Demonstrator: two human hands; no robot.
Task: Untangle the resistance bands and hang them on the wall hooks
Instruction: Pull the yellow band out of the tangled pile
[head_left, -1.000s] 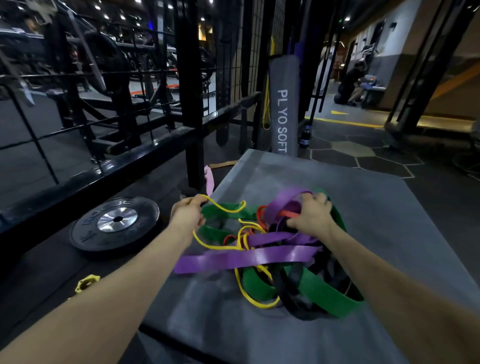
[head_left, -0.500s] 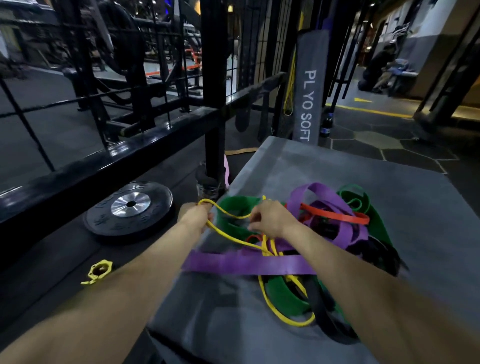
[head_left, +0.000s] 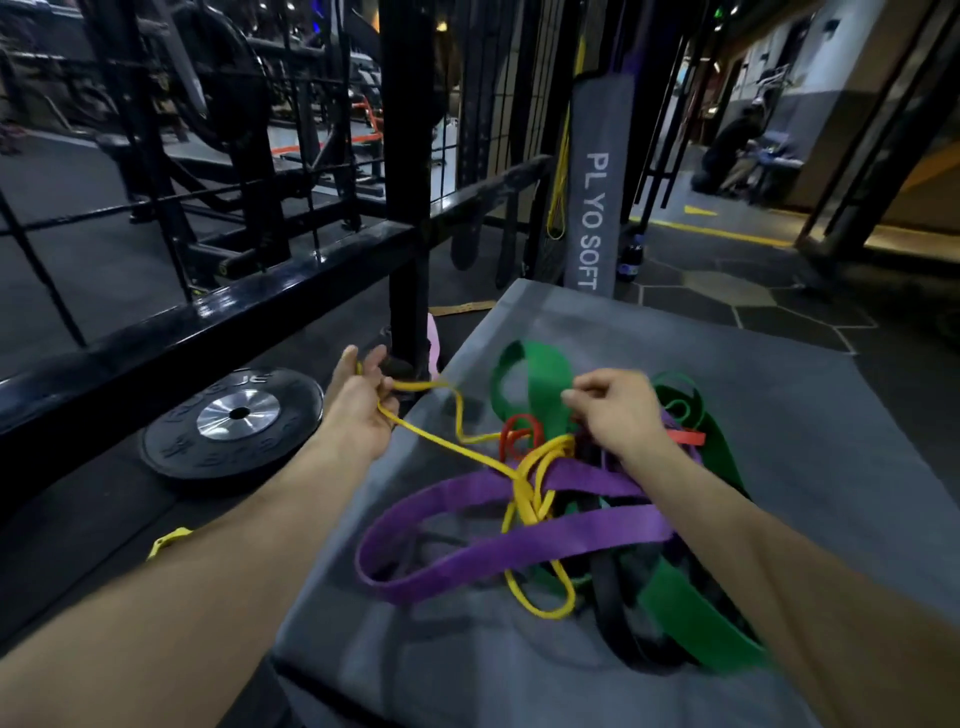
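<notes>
**Yellow Band Drawn Out of the Tangle**

Gym flooring, black rack rails (head_left: 249, 306) and a grey plyo box (head_left: 810, 436) set the scene; the box top is used as a tabletop, with the heap of resistance bands (head_left: 597, 499) spread across it, within reach of both arms. A weight plate (head_left: 236, 421) lies on the floor to the left of the box, and an upright grey pad (head_left: 597, 218) printed "PLYO SOFT" stands behind it.

One end loop of the thin yellow band (head_left: 441, 441) is held by the left hand (head_left: 358, 415) out past the box's left edge, the grip curled around the strand so that it is drawn away from the heap, apparently so its path through the knot can be read. The right hand (head_left: 618, 415) is set over the middle of the pile, its grip pinched together at the wide green band (head_left: 540, 384), seemingly to lift that loop off the yellow one.

The yellow band is seen threaded around the purple band (head_left: 467, 566), while the red band (head_left: 519, 436) and the black band (head_left: 618, 613) lie caught in the same heap. No band is judged free yet. Wall hooks cannot be made out.
</notes>
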